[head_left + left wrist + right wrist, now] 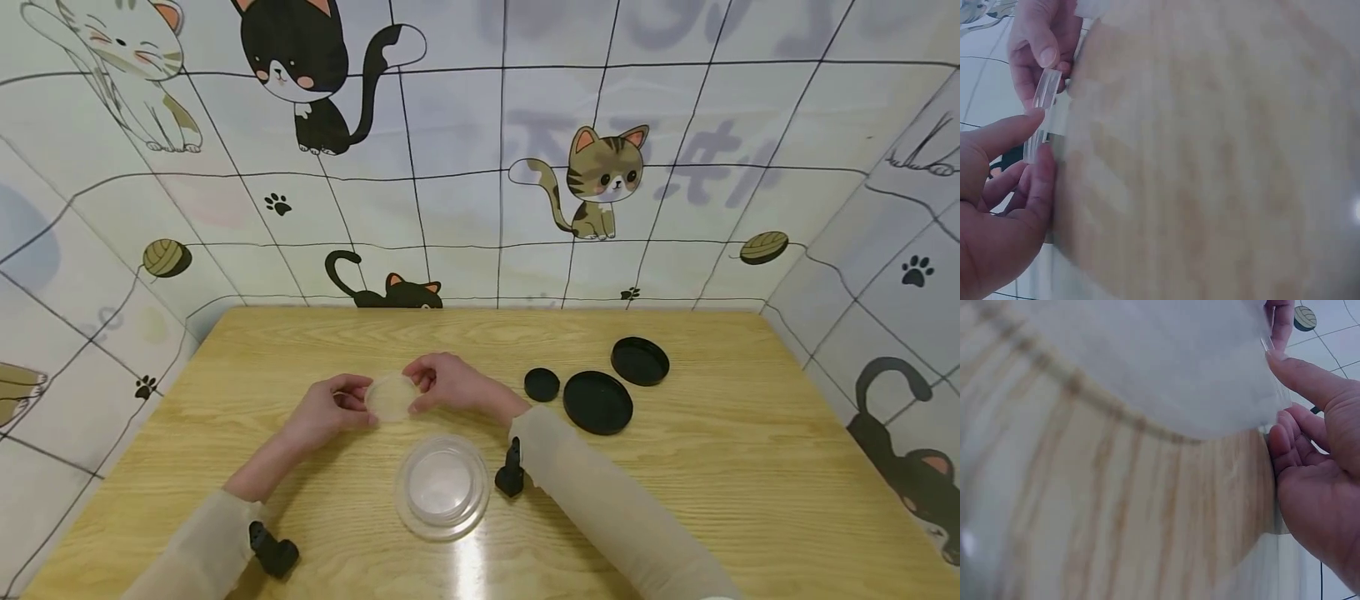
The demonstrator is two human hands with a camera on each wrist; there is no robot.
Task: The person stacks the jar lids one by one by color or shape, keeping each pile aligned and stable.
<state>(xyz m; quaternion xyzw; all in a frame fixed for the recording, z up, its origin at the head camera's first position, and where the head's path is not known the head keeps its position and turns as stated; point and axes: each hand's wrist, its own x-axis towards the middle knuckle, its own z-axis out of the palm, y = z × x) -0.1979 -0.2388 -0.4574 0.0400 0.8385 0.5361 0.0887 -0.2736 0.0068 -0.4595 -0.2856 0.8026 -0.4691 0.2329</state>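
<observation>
A small, shallow, clear round dish or lid (391, 397) is held above the wooden table between two hands. My left hand (327, 413) pinches its left edge with thumb and fingers. On the opposite edge, my right hand (454, 386) pinches it too. In the left wrist view the clear piece (1040, 119) appears edge-on, with a thin ridged rim. Just nearer to me, a stack of clear round pieces (405, 500) of differing sizes lies on the table; how they nest is hard to tell.
To the right of my right forearm, three black round shallow pieces lie on the table: a small one (542, 384), a large one (597, 403) and a medium one (640, 361). A cat-patterned cloth (465, 208) hangs behind the wooden table (750, 467).
</observation>
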